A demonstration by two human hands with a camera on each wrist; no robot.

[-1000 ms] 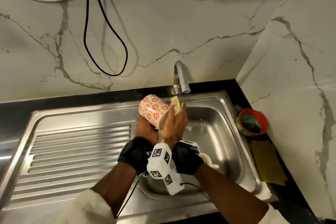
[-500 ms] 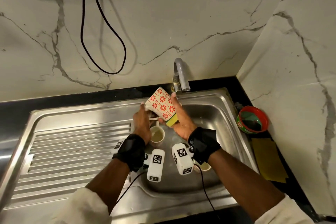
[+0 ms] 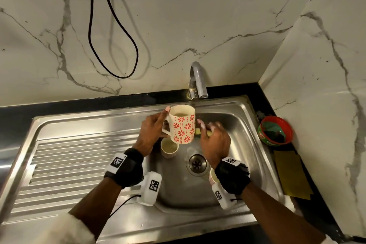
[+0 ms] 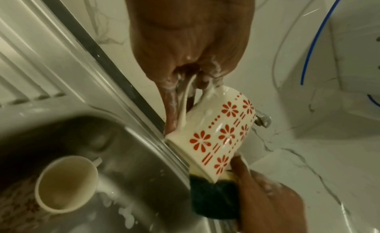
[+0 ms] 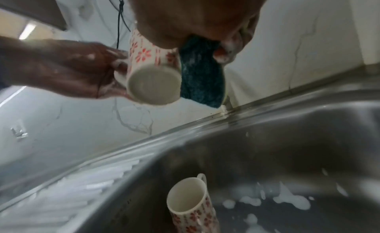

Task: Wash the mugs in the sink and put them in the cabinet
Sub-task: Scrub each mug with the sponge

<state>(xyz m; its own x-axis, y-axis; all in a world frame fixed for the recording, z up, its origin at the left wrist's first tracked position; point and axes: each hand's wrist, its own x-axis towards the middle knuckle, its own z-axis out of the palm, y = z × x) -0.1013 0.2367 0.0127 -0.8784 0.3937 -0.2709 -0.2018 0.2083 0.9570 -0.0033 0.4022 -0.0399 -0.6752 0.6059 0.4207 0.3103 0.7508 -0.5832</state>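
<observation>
- Held mug [image 3: 182, 125]: upright above the sink [image 3: 243, 125], cream with red flowers; gripped by the left hand [image 3: 151, 134] with fingers curled through and round the handle; suds on handle and wall, so soaped but not rinsed, by the look of it.
- Right hand [image 3: 214, 140]: closed round a sponge [image 4: 213, 199], yellow on one face and dark green on the other; green face against the mug's side near its base, judged to be the outside scrub in progress.
- Tap [image 3: 197, 80]: no stream visible; rinsing judged not begun.
- Second mug [image 3: 169, 147]: standing upright in the basin just below the held one, same pattern, cloudy inside; judged unwashed.
- Third cup [image 3: 212, 176]: only a rim showing behind the right wrist; condition impossible to tell.
- Basin floor: blobs of foam [image 5: 287, 199] near the drain [image 3: 197, 164].
- Draining board [image 3: 69, 164]: bare of mugs; nothing set aside as finished.
- Cabinet: not identifiable in any view; no mug stored as far as shown.
- Beside the sink: red tub [image 3: 276, 131] and yellow cloth [image 3: 291, 174] on the counter, untouched.
- Assessment: early stage; first mug mid-scrub; left to do: rinse, wash the remaining mugs, carry all to the cabinet.
</observation>
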